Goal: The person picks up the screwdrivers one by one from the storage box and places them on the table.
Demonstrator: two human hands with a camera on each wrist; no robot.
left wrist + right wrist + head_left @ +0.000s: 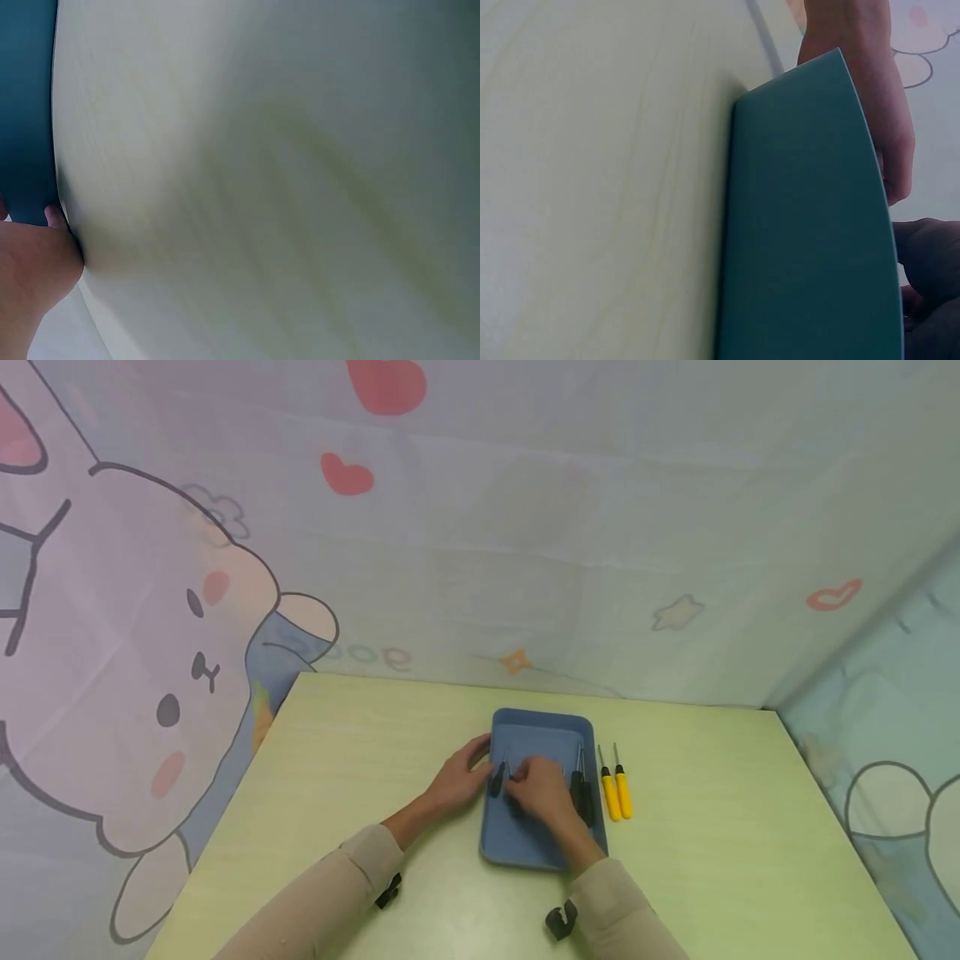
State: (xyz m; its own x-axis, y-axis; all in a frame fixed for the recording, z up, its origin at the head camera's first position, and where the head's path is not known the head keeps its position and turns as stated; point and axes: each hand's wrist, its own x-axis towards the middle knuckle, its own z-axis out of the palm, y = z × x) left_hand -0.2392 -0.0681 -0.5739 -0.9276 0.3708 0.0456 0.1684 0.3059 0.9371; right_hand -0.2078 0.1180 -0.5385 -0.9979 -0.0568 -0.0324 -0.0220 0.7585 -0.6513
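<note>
While the left hand (456, 781) loosely braces the tray (517, 845), right hand (542, 787) pinches 1 screwdriver (512, 772) — best kept parallel, clear of its neighbour (497, 781).

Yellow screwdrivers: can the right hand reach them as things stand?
Likely yes: the yellow screwdrivers lie uncovered on the table, just right of the tray. The right hand, inside it, would first need to lift over nearby black screwdrivers and the tray's edge.
</note>
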